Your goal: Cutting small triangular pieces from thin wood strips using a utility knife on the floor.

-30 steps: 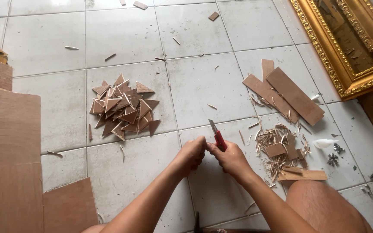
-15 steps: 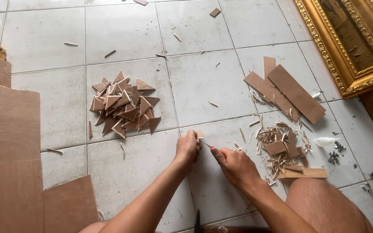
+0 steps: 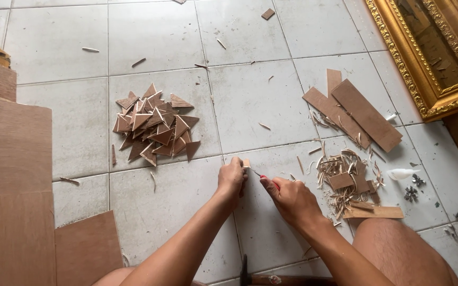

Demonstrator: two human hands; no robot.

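Note:
Low over the tiled floor, my left hand (image 3: 232, 179) pinches a small wooden piece (image 3: 246, 163) between its fingertips. My right hand (image 3: 291, 198) grips a red-handled knife (image 3: 265, 177) whose blade points left and touches that piece. A pile of triangular wooden pieces (image 3: 155, 130) lies on the floor to the upper left of my hands. Wood shavings and scraps (image 3: 345, 180) are heaped just right of my right hand.
Flat wooden strips (image 3: 353, 114) lie at the right, below a gold picture frame (image 3: 425, 69). Large brown boards (image 3: 11, 180) cover the left side. A small white bottle (image 3: 403, 173) and metal bits (image 3: 412, 193) lie at the right. A hammer head (image 3: 244, 265) is near my knees.
My hands have lowered and shifted slightly left; the knife, raised upright a second ago, now lies low with its blade against the small piece.

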